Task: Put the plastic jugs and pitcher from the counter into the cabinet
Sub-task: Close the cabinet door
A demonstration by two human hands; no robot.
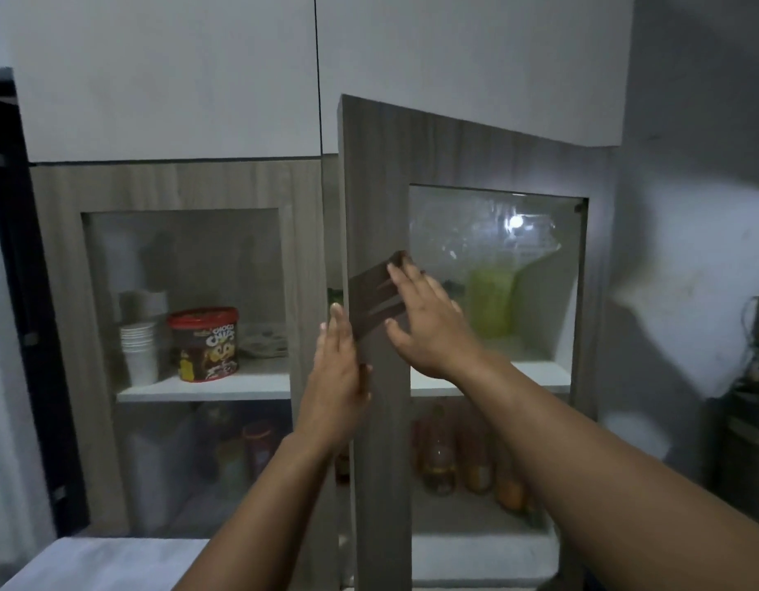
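The green pitcher (490, 302) is sitting on the upper shelf (535, 375) inside the cabinet (181, 185), showing blurred through the glass pane (497, 266) of the right door (382, 232). That door is standing ajar, its free edge swung out toward the person. The right hand (426, 322) is lying flat against the door's wooden frame with the fingers spread and straight, gripping nothing, its fingertips resting on the dark brown handle (375, 298) that is mounted at a slant. The left hand (339, 377) is reaching up alongside the door's free edge, fingers extended and open, palm turned toward the edge; whether it is actually touching the wood is hard to tell. Behind the closed left door's glass, a stack of white cups (138, 351) is standing just beside a red-lidded chocolate cereal tub (207, 345) on the same shelf level. Below, on the lower shelf, orange bottles (467, 458) are showing dimly. A pale counter (96, 563) is lying at bottom left.
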